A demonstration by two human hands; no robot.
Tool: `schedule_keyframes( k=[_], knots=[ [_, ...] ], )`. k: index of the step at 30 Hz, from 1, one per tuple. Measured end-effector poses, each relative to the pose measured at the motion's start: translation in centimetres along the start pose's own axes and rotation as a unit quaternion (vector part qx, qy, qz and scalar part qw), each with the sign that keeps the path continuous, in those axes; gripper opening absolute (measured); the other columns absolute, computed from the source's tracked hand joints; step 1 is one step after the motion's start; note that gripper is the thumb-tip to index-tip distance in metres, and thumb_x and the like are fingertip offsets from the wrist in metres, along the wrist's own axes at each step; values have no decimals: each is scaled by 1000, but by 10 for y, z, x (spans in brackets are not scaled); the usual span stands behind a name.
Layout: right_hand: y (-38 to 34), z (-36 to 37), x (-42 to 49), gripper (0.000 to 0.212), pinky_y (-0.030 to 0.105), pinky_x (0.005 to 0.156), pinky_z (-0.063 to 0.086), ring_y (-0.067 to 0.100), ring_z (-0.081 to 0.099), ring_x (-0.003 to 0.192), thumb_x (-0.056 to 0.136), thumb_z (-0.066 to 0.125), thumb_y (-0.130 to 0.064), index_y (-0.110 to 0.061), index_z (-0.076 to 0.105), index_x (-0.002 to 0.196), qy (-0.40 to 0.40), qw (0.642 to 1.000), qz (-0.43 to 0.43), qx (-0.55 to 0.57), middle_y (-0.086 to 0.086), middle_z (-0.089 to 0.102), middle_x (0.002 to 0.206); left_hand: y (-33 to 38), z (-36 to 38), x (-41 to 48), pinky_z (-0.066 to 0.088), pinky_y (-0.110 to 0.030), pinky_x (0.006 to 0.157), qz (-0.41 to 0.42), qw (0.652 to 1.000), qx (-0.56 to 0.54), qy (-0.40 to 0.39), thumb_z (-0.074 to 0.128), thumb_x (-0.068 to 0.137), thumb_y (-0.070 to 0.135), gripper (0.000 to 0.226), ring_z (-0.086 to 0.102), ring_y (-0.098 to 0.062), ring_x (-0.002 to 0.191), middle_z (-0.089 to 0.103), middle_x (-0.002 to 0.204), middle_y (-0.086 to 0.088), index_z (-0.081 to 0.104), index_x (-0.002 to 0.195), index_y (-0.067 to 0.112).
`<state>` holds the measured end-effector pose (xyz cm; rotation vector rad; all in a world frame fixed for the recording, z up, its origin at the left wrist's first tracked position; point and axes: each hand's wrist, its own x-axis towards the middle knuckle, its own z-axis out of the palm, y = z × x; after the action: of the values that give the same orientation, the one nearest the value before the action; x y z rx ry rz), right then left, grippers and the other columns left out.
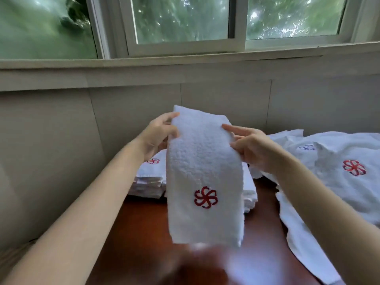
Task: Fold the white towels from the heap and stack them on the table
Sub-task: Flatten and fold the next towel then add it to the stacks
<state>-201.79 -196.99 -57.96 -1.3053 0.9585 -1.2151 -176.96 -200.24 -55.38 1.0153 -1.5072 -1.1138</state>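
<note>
In the head view, a folded white towel [202, 175] hangs in the centre of the frame, held up above the dark red-brown bench [144, 233]. It is a narrow strip, its top edge in the middle of the picture and its lower edge hanging free toward the bottom centre; a red pinwheel-shaped emblem [205, 197] is stitched on its lower half.

The left hand [157, 138], left of centre, grips the towel's upper left edge, with the thumb on the near face and the fingers [168, 117] curled toward the top corner. The right hand [249, 145], right of centre, pinches the upper right edge, its fingers closed on the cloth.

Behind the held towel, a stack of folded towels [148, 179] sits on the bench against the wall, mostly hidden by the strip. At the right of the frame lies the loose heap of towels [329, 177], spread over the bench edge, with red and blue emblems showing.

A window [181, 27] with green foliage outside fills the top of the frame.
</note>
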Motion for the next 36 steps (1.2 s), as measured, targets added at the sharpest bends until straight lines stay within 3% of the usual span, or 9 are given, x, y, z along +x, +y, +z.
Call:
schedule_keyframes(
  k=[4,8,13,17,21,29,31,34,36],
  knots=[
    [10,-5,117,35,20,51,48,15,54,59,93,44,3,-19,55,118,90,996,25,-9,8,54,81,-33,-9,97,46,-21,49,-101,992,8,70,60,92,29,57,51,-11,53,57,82,-3,33,141,25],
    [98,-13,177,12,21,43,42,14,48,43,99,46,-30,-21,51,94,85,975,179,-97,7,45,80,-127,-9,119,51,-23,59,-296,944,140,-35,64,89,33,30,61,-15,60,64,75,-6,56,95,4],
    [146,-20,203,10,22,49,48,15,59,50,100,44,-20,-20,54,103,121,984,129,0,5,62,60,-159,-15,138,48,-22,57,-231,949,215,-4,59,90,37,59,58,-14,72,59,92,-4,41,132,0],
    [144,-14,208,41,52,93,47,43,61,102,88,45,3,-2,48,128,113,979,123,-118,27,55,119,-156,-2,131,47,-26,70,-218,942,252,-39,56,90,26,66,60,-21,96,56,120,-8,21,145,17],
    [136,-4,215,51,23,58,45,23,55,66,81,47,1,-18,53,127,133,973,137,-132,9,54,88,-146,3,135,41,-25,55,-178,960,214,-14,44,94,9,64,52,-18,72,48,91,-6,15,148,23],
    [152,-15,263,49,38,93,50,27,57,106,90,54,-4,-21,49,136,144,984,91,-50,7,51,130,-157,-6,133,48,-26,73,-178,957,220,-56,49,90,13,57,57,-24,104,48,132,-10,36,143,30],
    [156,-11,270,55,26,77,53,23,62,92,84,45,8,-18,56,131,200,975,18,-95,11,59,121,-161,-8,136,49,-21,69,-138,967,212,-27,46,90,8,51,60,-19,95,51,130,-9,45,138,26],
    [166,-2,274,57,27,100,37,24,50,124,84,42,6,-15,51,136,233,939,-38,-249,9,51,138,-166,-9,140,36,-12,41,-91,957,276,3,39,92,9,49,50,-9,57,57,121,-8,46,137,26],
    [171,-1,276,52,27,104,30,26,40,133,88,44,1,-10,45,140,208,908,2,-364,11,46,143,-166,-7,139,41,-12,49,-97,940,328,-16,36,95,14,49,60,-15,75,52,133,-9,42,142,26]
  ],
)
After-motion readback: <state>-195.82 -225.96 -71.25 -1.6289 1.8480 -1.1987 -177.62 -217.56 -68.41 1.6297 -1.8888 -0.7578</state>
